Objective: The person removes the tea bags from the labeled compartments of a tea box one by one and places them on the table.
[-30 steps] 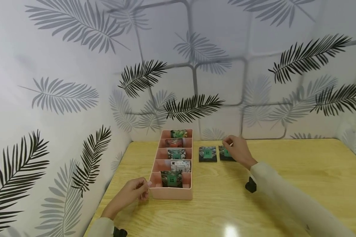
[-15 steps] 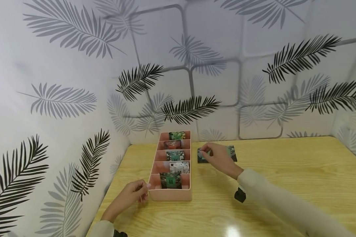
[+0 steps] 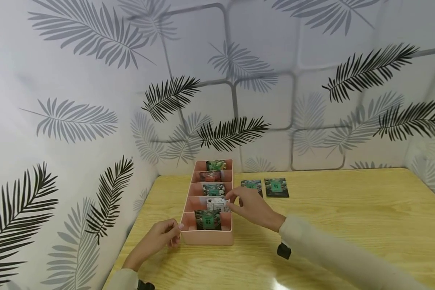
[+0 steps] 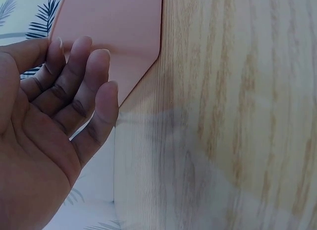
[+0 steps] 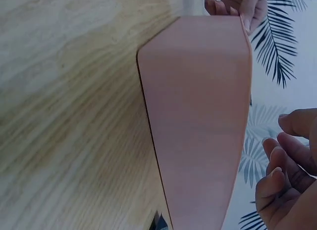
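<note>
A long pink box [image 3: 208, 238] with a row of compartments stands on the table, each compartment holding a small printed packet. My left hand [image 3: 163, 235] pinches the rim at its near left corner between thumb and fingers. Over the right rim, beside the white packet [image 3: 214, 204], hovers my right hand [image 3: 255, 207], fingers loosely bent. A gap shows between thumb and fingers of the right hand [image 5: 292, 165] in the right wrist view, with nothing held. In the nearest compartment a dark packet with a green label [image 3: 208, 220] leans upright.
Two dark packets with green labels lie flat right of the box: one packet [image 3: 276, 187] in full view, the other packet [image 3: 251, 184] partly behind my right hand. The wooden table [image 3: 340, 217] meets a leaf-patterned wall [image 3: 268, 104] at the back and left.
My right hand has moved left and nearer, from the right-hand loose packet across the other one to the box's right rim. Both loose packets lie where they were. The left hand stays put.
</note>
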Action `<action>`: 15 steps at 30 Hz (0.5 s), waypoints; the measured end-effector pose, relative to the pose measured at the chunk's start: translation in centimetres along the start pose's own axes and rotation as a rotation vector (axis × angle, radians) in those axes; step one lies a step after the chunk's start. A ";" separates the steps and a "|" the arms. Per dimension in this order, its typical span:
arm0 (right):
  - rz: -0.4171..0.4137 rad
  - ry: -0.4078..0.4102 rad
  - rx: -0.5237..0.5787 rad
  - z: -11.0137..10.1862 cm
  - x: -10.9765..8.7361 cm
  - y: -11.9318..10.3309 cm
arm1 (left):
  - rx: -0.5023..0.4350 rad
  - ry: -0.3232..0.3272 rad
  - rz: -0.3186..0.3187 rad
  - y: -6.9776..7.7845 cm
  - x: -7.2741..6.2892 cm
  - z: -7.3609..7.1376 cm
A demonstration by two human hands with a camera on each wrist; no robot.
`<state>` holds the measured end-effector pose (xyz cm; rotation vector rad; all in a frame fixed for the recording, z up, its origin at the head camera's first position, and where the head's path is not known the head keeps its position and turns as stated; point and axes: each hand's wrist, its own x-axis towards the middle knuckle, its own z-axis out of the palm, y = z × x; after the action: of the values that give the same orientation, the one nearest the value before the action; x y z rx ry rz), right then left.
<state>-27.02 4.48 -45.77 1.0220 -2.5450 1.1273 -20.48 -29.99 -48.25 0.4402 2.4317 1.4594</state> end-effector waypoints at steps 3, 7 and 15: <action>-0.032 -0.024 -0.006 0.6 0.0 -0.6 | -0.003 -0.002 0.005 0.0 0.0 -0.1; -0.072 -0.046 0.004 1.1 0.1 -1.1 | -0.009 -0.001 0.011 0.0 0.0 -0.1; -0.096 -0.089 -0.010 1.8 0.2 -1.7 | 0.003 0.000 0.020 -0.2 0.1 -0.1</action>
<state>-25.89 2.31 -45.97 1.2035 -2.5359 1.0656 -20.63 -30.08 -48.37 0.4671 2.4364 1.4642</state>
